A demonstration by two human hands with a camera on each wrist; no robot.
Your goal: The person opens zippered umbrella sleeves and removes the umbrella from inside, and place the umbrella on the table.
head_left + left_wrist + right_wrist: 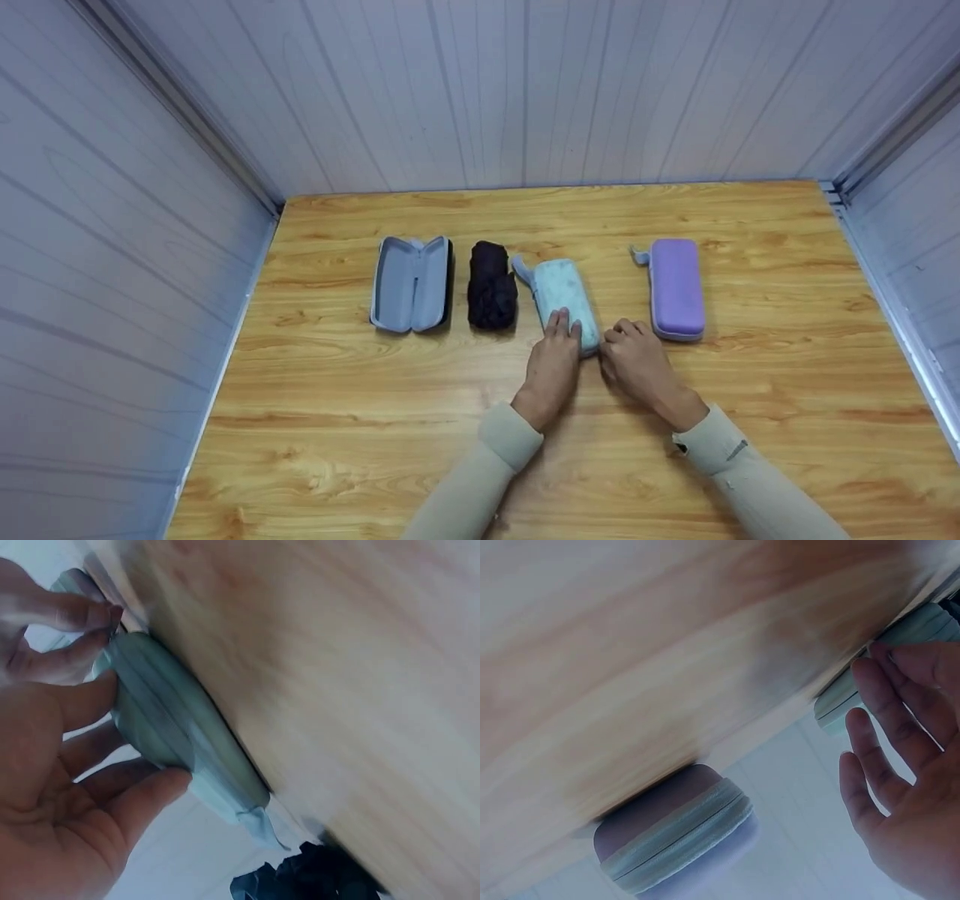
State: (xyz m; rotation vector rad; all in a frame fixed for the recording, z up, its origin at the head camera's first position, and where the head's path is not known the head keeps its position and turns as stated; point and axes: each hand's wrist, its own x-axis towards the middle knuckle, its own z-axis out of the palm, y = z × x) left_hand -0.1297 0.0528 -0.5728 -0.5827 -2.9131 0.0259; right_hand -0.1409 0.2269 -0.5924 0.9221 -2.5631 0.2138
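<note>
A light mint-green zippered case (561, 289) lies closed and slanted on the table, with a grey strap (523, 270) at its far left corner. My left hand (553, 367) grips its near part, fingers over the top and thumb against the side in the left wrist view. At the case's near right corner, my right hand (637, 364) pinches the small zipper pull (114, 633) between thumb and forefinger; the fingertips mostly hide the pull. The seam runs along the side of the mint case (838, 706) in the right wrist view.
Left of the mint case lies a bundled black cloth item (491, 289). Farther left an unzipped case (394, 289) stands spread, its grey lining showing. A closed purple case (677, 289) lies to the right. Pale panel walls (487, 97) border the wooden table (337, 420).
</note>
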